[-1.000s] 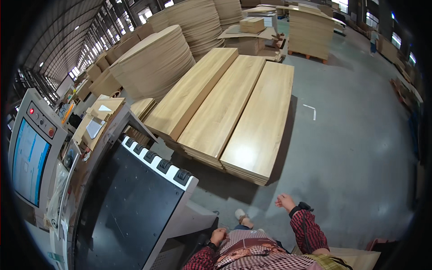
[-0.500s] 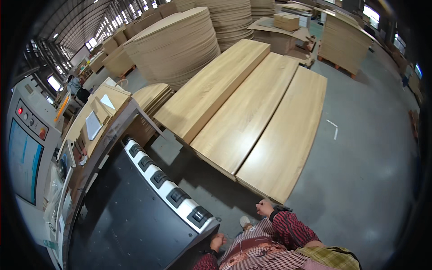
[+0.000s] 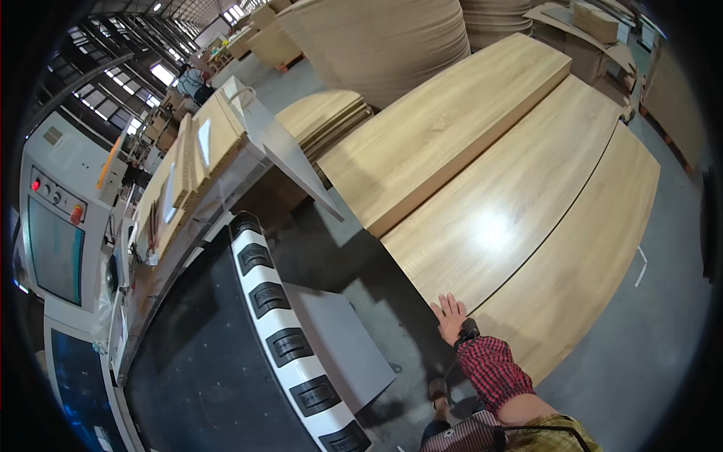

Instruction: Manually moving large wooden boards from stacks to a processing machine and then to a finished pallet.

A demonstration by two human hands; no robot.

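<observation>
Board stack (image 3: pixel 489 226) fills the centre and right of the frame, low on the floor; the right hand (image 3: pixel 450 316) lies open, fingers spread, at its near corner; better to grip the edge squarely before lifting; left hand not in view.

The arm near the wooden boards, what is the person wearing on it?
The arm has a red and dark checked shirt sleeve, rolled or pushed up a little. At the wrist sits a dark band, maybe a watch. The hand is bare, with no glove, fingers spread. Only this one hand shows; the other is out of view.
</observation>
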